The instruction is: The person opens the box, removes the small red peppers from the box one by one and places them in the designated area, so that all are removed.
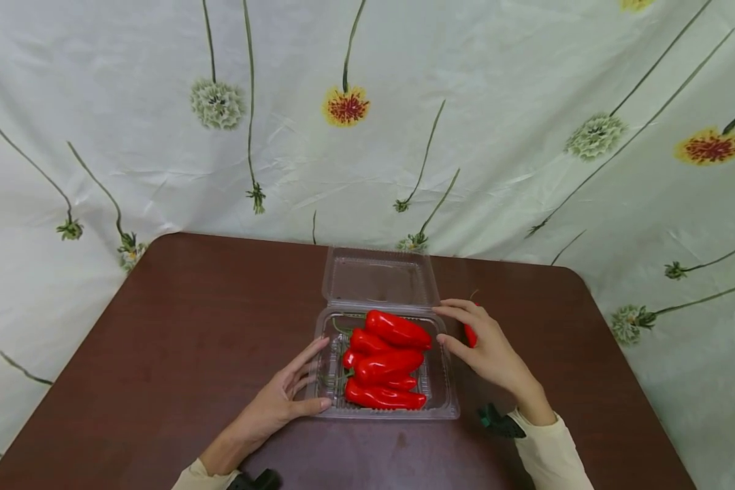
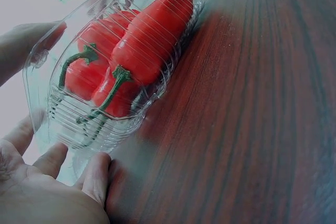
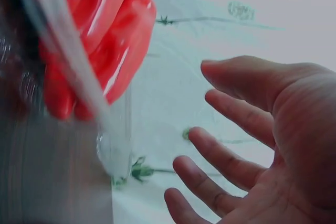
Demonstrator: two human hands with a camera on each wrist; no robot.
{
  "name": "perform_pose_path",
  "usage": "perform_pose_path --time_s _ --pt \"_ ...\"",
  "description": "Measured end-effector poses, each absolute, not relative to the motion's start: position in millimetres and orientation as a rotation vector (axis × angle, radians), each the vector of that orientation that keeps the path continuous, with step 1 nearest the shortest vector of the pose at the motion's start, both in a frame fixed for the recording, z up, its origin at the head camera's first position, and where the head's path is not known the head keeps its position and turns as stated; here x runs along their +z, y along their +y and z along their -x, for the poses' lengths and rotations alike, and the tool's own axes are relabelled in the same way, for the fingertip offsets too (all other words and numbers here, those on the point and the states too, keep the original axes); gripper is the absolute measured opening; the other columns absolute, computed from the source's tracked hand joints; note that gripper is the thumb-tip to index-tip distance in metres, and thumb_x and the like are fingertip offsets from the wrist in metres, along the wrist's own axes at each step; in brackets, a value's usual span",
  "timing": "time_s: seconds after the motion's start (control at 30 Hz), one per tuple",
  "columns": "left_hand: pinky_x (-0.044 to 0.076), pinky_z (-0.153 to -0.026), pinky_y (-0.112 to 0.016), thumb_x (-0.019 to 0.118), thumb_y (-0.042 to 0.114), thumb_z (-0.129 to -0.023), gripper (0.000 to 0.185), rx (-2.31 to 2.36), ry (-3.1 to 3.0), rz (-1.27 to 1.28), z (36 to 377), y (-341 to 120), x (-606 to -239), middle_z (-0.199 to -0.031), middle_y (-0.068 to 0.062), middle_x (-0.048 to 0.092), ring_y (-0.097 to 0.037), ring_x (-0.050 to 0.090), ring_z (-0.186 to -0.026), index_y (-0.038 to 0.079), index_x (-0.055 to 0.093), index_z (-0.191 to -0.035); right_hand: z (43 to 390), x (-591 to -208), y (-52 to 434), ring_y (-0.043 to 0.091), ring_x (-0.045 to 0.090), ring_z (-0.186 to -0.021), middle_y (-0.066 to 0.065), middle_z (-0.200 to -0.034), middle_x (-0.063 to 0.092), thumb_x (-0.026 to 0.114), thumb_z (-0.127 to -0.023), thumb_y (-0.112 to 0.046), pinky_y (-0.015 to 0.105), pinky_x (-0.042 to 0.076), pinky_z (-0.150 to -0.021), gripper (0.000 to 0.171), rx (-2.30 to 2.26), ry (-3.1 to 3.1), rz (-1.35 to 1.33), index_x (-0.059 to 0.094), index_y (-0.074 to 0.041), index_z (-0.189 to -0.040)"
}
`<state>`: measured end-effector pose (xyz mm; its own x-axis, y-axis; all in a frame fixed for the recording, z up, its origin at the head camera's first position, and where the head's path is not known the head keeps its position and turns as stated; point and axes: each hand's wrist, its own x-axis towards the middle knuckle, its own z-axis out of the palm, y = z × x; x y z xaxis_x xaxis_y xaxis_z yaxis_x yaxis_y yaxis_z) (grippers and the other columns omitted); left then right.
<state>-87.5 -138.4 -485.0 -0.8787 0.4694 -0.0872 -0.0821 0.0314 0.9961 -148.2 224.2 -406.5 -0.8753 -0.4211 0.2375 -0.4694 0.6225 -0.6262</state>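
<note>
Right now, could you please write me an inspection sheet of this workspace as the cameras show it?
Surface: dark brown wooden table, rounded corners.
Job's things: clear plastic clamshell container, its lid folded open toward the backdrop; several red peppers with green stems lie inside.
Clutter: a further red item shows behind the right hand, mostly hidden.
Grippers: left hand rests open against the container's left side; right hand is open beside its right edge, and contact cannot be told.
Cables: nothing seen.
Surroundings: pale cloth backdrop printed with long-stemmed flowers.
</note>
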Motion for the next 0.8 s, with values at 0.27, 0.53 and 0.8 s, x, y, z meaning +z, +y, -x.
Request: perform_pose_path --time_s 0.27,0.53,0.8 --pt "0.018 -0.118 -0.06 0.072 0.01 -0.092 0.088 1.903 1.922 -0.381 87.2 -137.4 -483.6 -0.169 0.0 0.008 -0.038 0.02 -0.15 0.027 0.021 -0.161 140.7 -400.4 200.5 0.025 0.053 -0.128 0.005 -0.137 0.058 0.079 -0.086 -0.012 0.053 0.051 -0.098 0.042 1.17 -2.806 -0.946 0.068 -0.014 -0.126" --pt "0.02 -0.117 -0.061 0.071 0.01 -0.093 0.087 1.899 1.942 -0.396 85.4 -138.3 -484.0 -0.169 -0.002 0.007 -0.041 0.021 -0.15 0.025 0.02 -0.162 134.7 -404.7 176.7 0.023 0.052 -0.125 0.005 -0.135 0.059 0.079 -0.087 -0.014 0.045 0.056 -0.092 0.035 1.258 -2.903 -1.083 0.07 -0.014 -0.12" --pt "0.019 -0.118 -0.061 0.072 0.011 -0.093 0.087 1.901 1.937 -0.368 86.3 -136.1 -482.1 -0.169 -0.001 0.008 -0.039 0.021 -0.15 0.026 0.021 -0.161 131.2 -406.8 164.4 0.02 0.052 -0.126 0.001 -0.133 0.06 0.079 -0.086 -0.014 0.039 0.053 -0.096 0.033 1.208 -2.917 -1.153 0.071 -0.019 -0.118"
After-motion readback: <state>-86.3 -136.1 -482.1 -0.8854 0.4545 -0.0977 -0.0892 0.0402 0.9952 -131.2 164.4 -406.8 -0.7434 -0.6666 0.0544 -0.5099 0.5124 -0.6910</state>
